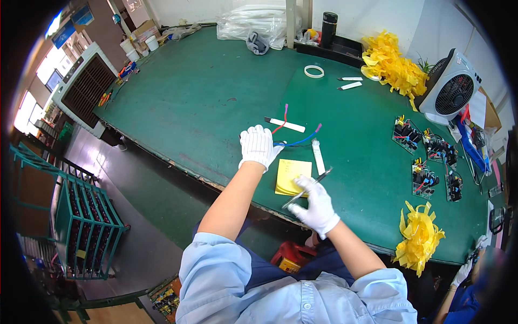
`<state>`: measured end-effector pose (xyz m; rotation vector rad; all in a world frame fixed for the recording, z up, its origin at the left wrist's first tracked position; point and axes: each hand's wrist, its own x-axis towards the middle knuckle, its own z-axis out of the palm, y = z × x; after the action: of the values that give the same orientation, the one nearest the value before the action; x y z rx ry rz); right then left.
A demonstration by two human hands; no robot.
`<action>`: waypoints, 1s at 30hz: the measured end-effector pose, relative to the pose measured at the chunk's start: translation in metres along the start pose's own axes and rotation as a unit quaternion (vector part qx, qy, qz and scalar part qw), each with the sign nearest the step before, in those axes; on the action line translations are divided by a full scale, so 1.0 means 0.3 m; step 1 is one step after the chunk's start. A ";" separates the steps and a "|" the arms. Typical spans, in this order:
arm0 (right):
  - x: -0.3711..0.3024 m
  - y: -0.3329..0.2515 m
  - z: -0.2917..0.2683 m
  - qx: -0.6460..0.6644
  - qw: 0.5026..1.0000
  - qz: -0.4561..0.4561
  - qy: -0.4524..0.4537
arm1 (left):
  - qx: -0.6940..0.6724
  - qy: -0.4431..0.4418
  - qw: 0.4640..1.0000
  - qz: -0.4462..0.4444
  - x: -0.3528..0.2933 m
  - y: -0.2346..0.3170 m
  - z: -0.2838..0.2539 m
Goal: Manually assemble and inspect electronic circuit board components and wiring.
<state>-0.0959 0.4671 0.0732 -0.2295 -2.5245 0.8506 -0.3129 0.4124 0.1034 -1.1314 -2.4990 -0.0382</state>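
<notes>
My left hand [256,146], in a white striped glove, is closed over a part that its fingers hide. A red wire [280,125] and a blue wire [299,142] run out from beside that glove, each with a purplish end. Between the thumb and fingers of my gloved right hand [316,209] is a slim silver pen-like tool [292,202], held slantwise. Just left of that hand lies a pad of yellow sticky notes [288,174] with marks on its top sheet. White strips [318,157] with dark ends lie beyond the pad, one of them past the wires.
Several circuit boards [426,181] with wires rest at the right of the green table [205,102]. Yellow tape-like bundles [420,237] sit near and far right. A fan [454,89], a black tray [345,48] and plastic bags [253,24] stand behind. Another person's gloved hand [462,274] shows lower right.
</notes>
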 end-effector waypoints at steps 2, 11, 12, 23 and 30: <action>-0.009 -0.009 0.044 -0.112 0.992 -0.018 -0.050 | 0.020 -0.003 1.000 0.010 -0.002 -0.018 -0.006; 0.064 0.157 -0.001 -0.040 0.978 -0.173 -0.110 | -0.131 0.153 0.940 -0.276 -0.058 -0.137 -0.024; 0.065 0.166 -0.008 -0.042 0.978 -0.174 -0.110 | -0.132 0.155 0.939 -0.277 -0.085 -0.118 -0.031; 0.040 0.193 -0.014 0.262 0.956 -0.054 0.121 | -0.309 0.130 0.942 -0.033 -0.347 0.174 0.029; 0.145 0.155 -0.013 0.406 0.879 0.218 0.124 | -0.224 -0.044 0.973 -0.001 -0.326 0.196 0.024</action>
<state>-0.1318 0.5190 0.0638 -0.5843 -1.6969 1.8327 -0.2143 0.3832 0.0533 -1.3237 -2.6449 -0.5926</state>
